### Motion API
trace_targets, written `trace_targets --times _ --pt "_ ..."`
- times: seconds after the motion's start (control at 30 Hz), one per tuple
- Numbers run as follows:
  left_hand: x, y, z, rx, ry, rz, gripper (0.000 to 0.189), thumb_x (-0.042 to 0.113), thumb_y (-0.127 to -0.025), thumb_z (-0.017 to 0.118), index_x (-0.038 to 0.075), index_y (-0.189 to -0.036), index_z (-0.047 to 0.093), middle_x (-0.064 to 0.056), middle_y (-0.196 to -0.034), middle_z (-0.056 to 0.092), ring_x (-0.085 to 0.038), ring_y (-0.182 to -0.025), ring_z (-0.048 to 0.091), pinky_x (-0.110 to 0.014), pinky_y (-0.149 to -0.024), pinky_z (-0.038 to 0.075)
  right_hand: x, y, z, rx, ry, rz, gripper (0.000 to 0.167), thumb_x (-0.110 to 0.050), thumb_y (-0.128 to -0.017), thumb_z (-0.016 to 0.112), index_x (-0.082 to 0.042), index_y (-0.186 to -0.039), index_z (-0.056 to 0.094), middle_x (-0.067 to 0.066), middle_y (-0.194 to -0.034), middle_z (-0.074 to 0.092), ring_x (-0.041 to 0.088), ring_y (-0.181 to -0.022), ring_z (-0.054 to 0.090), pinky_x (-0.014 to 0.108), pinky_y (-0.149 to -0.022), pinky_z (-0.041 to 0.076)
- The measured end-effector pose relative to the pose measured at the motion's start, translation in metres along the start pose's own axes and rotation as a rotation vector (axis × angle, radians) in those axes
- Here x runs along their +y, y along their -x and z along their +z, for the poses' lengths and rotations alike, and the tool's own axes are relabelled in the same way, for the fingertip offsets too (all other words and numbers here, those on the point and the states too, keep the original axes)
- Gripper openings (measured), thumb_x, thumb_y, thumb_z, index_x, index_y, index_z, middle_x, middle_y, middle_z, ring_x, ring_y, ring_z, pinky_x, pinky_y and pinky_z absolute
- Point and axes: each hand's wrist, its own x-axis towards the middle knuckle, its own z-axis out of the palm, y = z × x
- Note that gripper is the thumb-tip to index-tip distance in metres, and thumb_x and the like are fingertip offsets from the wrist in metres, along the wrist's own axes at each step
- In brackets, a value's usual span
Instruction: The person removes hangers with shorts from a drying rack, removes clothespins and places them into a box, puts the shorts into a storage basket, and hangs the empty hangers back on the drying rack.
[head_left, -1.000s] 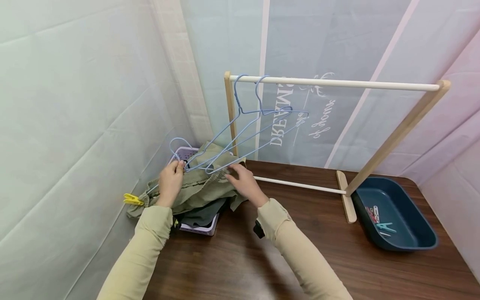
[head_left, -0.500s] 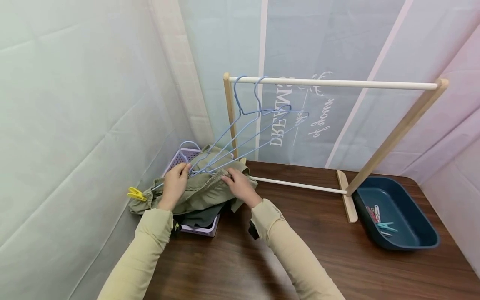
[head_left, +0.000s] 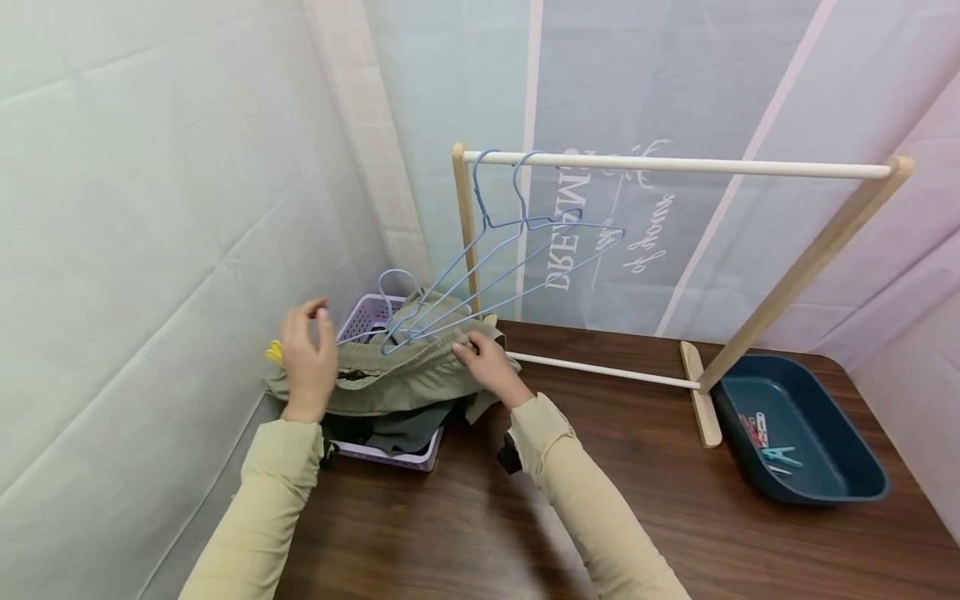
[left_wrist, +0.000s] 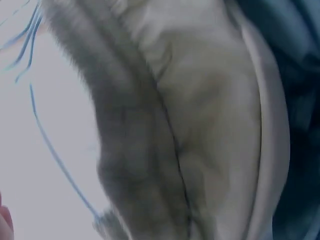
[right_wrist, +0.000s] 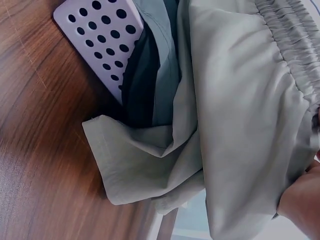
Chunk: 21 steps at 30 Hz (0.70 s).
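Olive-green pants (head_left: 420,379) with a gathered elastic waistband lie over a lilac perforated basket (head_left: 365,314). My right hand (head_left: 489,367) pinches the waistband at its right end; in the right wrist view, part of that hand (right_wrist: 302,195) shows beside the light cloth (right_wrist: 240,100). A loose blue wire hanger (head_left: 387,293) runs along the waistband, its hook upward. My left hand (head_left: 309,364) is raised over the pants' left end, thumb and fingers apart, holding nothing. Behind it a yellow clothespin (head_left: 274,352) is partly hidden at that end.
Two blue hangers (head_left: 522,222) hang from the white rail (head_left: 675,165) of a wooden stand, their lower ends overlapping the pants in the head view. Darker clothes (head_left: 405,429) fill the basket. At right, a dark blue tub (head_left: 825,417) contains several clothespins (head_left: 780,454). A wall rises close at left.
My left hand has let go of the loose hanger and moved left toward the yellow clothespin. My right hand has come from beside the waistband to pinching it.
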Motion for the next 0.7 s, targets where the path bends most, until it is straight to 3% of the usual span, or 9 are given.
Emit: trace_targets --times 0.07,0.13,0.2,0.33,0.43,0.53,0.63,0.7 --pt "-0.003 -0.004 -0.01 0.1 0.0 -0.04 0.029 0.012 -0.098 0.044 -0.009 -0.11 0.059 -0.029 -0.103 0.058 -0.039 -0.1 0.05 -0.041 -0.091 0.036 0.001 -0.001 -0.002 0.007 0.009 0.001 0.019 -0.024 -0.099 0.051 -0.005 -0.099 0.056 0.003 -0.078 0.046 0.015 -0.066 0.04 0.027 -0.063 0.034" --pt "-0.009 -0.006 -0.021 0.147 -0.019 -0.096 0.032 0.015 -0.099 0.041 -0.009 -0.113 0.058 -0.025 -0.102 0.056 -0.033 -0.1 0.048 -0.038 -0.091 0.034 0.001 -0.001 -0.003 0.002 -0.004 0.016 0.02 -0.025 -0.1 0.05 -0.005 -0.099 0.055 0.004 -0.079 0.046 0.016 -0.067 0.04 0.028 -0.064 0.034" --pt "-0.017 -0.006 -0.031 0.153 -0.031 -0.159 0.034 0.015 -0.1 0.038 -0.008 -0.116 0.057 -0.016 -0.101 0.055 -0.02 -0.098 0.046 -0.037 -0.091 0.033 0.001 -0.001 -0.005 0.004 -0.023 0.036 0.02 -0.025 -0.1 0.05 -0.006 -0.097 0.054 0.004 -0.079 0.045 0.016 -0.067 0.04 0.029 -0.064 0.034" --pt "-0.032 -0.002 -0.047 0.08 -0.075 -0.279 0.036 0.008 -0.099 0.031 -0.008 -0.119 0.056 -0.017 -0.106 0.053 -0.021 -0.099 0.045 -0.039 -0.092 0.032 0.0 -0.001 -0.007 0.009 -0.079 0.084 0.021 -0.027 -0.1 0.05 -0.008 -0.094 0.052 0.003 -0.079 0.042 0.017 -0.069 0.039 0.029 -0.066 0.034" --pt "-0.04 0.0 -0.055 -0.045 -0.149 -0.34 0.041 -0.001 -0.092 0.029 -0.01 -0.121 0.056 -0.032 -0.119 0.052 -0.042 -0.112 0.045 -0.047 -0.099 0.034 -0.001 -0.001 -0.008 0.015 -0.116 0.105 0.021 -0.028 -0.1 0.05 -0.009 -0.09 0.05 0.003 -0.078 0.04 0.018 -0.069 0.037 0.031 -0.068 0.033" --pt "-0.044 0.0 -0.061 -0.26 -0.254 -0.386 0.045 0.0 -0.091 0.029 -0.011 -0.128 0.051 -0.033 -0.131 0.047 -0.048 -0.124 0.041 -0.054 -0.106 0.03 -0.001 -0.002 -0.008 0.012 -0.136 0.115 0.023 -0.028 -0.099 0.05 -0.01 -0.086 0.046 0.003 -0.074 0.037 0.018 -0.067 0.035 0.032 -0.068 0.032" --pt "-0.048 -0.001 -0.066 -0.483 -0.352 -0.37 0.044 0.005 -0.094 0.029 -0.012 -0.131 0.046 -0.036 -0.131 0.045 -0.052 -0.123 0.039 -0.059 -0.105 0.029 -0.001 -0.003 -0.008 0.007 -0.15 0.119 0.024 -0.028 -0.099 0.05 -0.01 -0.084 0.045 0.003 -0.074 0.037 0.018 -0.067 0.035 0.032 -0.068 0.032" --pt "-0.051 0.0 -0.068 -0.57 -0.39 -0.323 0.041 0.01 -0.096 0.032 -0.012 -0.127 0.048 -0.037 -0.126 0.048 -0.054 -0.118 0.042 -0.061 -0.1 0.031 0.0 -0.005 -0.008 0.012 -0.16 0.118 0.024 -0.028 -0.099 0.05 -0.01 -0.084 0.045 0.003 -0.074 0.037 0.018 -0.067 0.035 0.032 -0.068 0.032"
